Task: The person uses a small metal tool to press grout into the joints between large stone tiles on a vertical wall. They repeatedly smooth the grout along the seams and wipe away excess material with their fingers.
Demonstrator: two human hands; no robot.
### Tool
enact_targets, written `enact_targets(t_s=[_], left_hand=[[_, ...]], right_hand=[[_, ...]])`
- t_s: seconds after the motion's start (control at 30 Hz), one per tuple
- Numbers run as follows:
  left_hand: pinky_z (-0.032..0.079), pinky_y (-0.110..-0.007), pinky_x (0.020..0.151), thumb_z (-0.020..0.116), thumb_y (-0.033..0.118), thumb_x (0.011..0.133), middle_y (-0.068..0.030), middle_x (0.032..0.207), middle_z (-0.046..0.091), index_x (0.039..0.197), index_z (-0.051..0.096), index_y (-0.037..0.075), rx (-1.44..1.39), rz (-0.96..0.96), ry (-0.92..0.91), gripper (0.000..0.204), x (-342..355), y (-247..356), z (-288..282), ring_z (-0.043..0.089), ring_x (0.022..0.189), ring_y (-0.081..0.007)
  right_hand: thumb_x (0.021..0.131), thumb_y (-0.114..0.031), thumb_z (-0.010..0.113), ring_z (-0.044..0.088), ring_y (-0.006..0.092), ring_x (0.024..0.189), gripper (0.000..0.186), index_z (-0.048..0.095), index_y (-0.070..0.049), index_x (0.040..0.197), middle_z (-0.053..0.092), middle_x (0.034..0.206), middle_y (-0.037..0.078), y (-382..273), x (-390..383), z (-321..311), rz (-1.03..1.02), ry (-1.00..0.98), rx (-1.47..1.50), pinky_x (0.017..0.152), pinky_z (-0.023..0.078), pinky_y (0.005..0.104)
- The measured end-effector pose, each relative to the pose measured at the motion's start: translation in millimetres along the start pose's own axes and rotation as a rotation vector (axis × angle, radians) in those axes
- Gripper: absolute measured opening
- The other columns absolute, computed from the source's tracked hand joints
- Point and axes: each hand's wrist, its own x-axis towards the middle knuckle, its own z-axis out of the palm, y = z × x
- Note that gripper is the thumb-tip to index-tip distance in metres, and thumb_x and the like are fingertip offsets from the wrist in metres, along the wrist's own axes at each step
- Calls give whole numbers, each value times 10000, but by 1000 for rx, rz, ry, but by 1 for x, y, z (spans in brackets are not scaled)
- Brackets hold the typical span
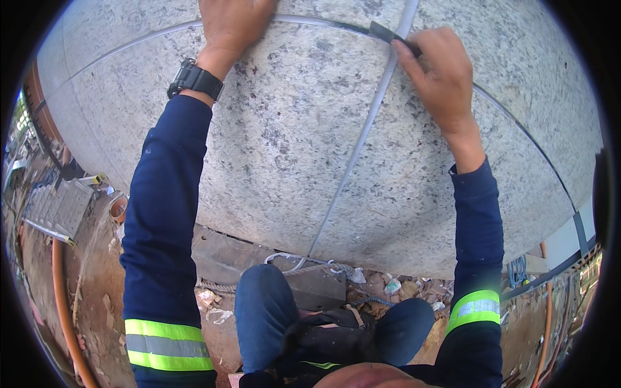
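My right hand (443,74) grips a small dark scraper (383,31) with a flat blade. Its blade tip lies at the horizontal joint (310,21) between speckled grey stone slabs (284,123), just left of where a vertical joint (365,126) crosses. Pale grey material fills most of the joint to the left; a short stretch beside the blade is dark, and so is the joint (527,129) to the right. My left hand (234,26) is against the slab near the horizontal joint, its fingers cut off by the upper edge. A black watch (194,80) is on that wrist.
Below the wall lie a grey plank (226,255), a rope (220,286) and scattered rubble (394,288). An orange pipe (63,310) runs along the left ground, near a grey metal platform (59,205). Blue rope (516,271) hangs at the right.
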Motion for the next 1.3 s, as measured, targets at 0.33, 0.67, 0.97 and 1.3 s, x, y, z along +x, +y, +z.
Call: enact_targets(t_s=[0.33, 0.67, 0.97, 1.3], left_hand=[[239, -535, 1275, 623, 367, 1007, -306, 1660, 327, 1586, 431, 29, -19, 20, 12, 698, -1, 0, 0, 288, 1540, -487], [238, -536, 1276, 636, 349, 999, -305, 1660, 327, 1589, 428, 29, -47, 36, 39, 703, -1, 0, 2, 285, 1541, -487], [231, -535, 1280, 627, 336, 1000, -293, 1672, 316, 1591, 427, 32, -37, -14, -10, 695, -2, 2, -4, 271, 1550, -480], [226, -551, 1277, 617, 332, 1002, -292, 1682, 291, 1593, 414, 23, -24, -33, -45, 697, 2, 7, -8, 260, 1555, -485]], right_hand=[[919, -139, 806, 553, 210, 729, 155, 689, -53, 864, 631, 776, 41, -8, 14, 19, -104, -20, 15, 640, 447, 346], [913, -92, 797, 602, 235, 743, 118, 700, -47, 960, 645, 837, 62, -2, 9, 5, -7, -29, 31, 663, 491, 356], [848, -6, 772, 578, 257, 811, 221, 736, -86, 1051, 565, 879, 64, 21, 8, -40, -183, -326, 12, 741, 507, 396], [862, 7, 703, 604, 267, 902, 258, 728, -95, 1098, 585, 943, 76, 17, 18, -13, -258, -307, 52, 805, 517, 407]])
